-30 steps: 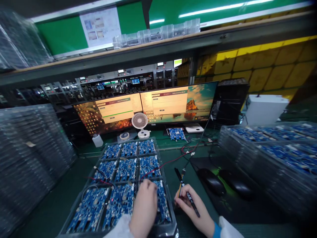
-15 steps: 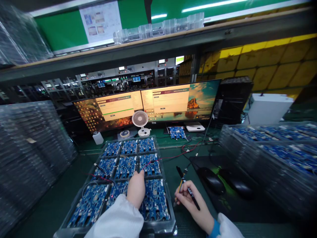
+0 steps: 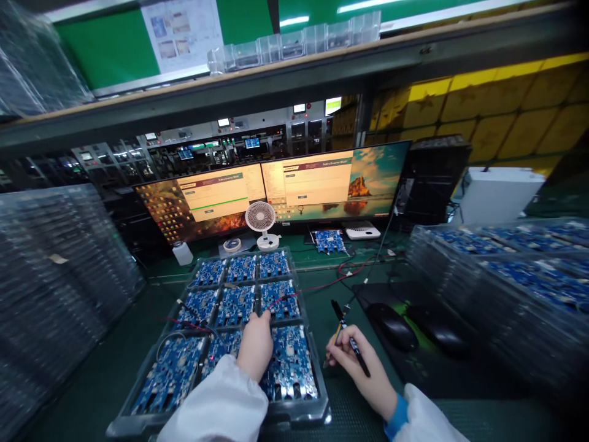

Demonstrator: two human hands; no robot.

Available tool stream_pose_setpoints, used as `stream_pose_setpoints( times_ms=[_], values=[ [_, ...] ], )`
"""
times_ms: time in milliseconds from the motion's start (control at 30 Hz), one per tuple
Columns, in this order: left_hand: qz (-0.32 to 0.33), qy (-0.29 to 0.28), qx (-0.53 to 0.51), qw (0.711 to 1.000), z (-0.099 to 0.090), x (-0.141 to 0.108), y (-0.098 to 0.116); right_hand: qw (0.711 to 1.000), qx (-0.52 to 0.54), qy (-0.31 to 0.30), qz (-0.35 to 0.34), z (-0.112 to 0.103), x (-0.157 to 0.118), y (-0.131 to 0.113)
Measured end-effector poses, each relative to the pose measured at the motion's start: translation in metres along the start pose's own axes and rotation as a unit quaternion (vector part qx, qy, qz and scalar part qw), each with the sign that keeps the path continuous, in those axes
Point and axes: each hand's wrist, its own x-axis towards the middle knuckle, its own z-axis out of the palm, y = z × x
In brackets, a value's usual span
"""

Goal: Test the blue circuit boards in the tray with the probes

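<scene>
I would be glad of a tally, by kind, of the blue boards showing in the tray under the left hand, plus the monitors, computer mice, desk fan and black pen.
Blue boards in that tray: 9
Monitors: 2
Computer mice: 2
Desk fan: 1
Black pen: 1
Total: 15

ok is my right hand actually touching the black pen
Touching. The head view shows the right hand closed around the black pen, its barrel crossing against the fingers and its capped end sticking out beyond them.
</scene>
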Motion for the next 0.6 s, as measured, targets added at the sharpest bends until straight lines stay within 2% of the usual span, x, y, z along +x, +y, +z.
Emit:
stream_pose_setpoints(
  times_ms=[167,300,467,600],
  values=[
    [0.006,0.025,0.015,1.000,-0.008,-0.004,0.009,1.000,0.000,0.025,0.004,0.012,-0.002,-0.009],
    [0.089,0.052,-0.064,0.993,-0.012,-0.013,0.009,0.998,-0.002,0.057,0.005,0.027,-0.003,-0.011],
    [0.191,-0.015,-0.208,0.959,-0.016,-0.032,0.012,0.998,-0.018,0.062,0.000,0.047,0.003,-0.005],
    [0.232,-0.056,-0.257,0.936,-0.016,-0.040,0.015,0.998,-0.049,0.041,-0.015,0.058,0.008,-0.002]
  ],
)
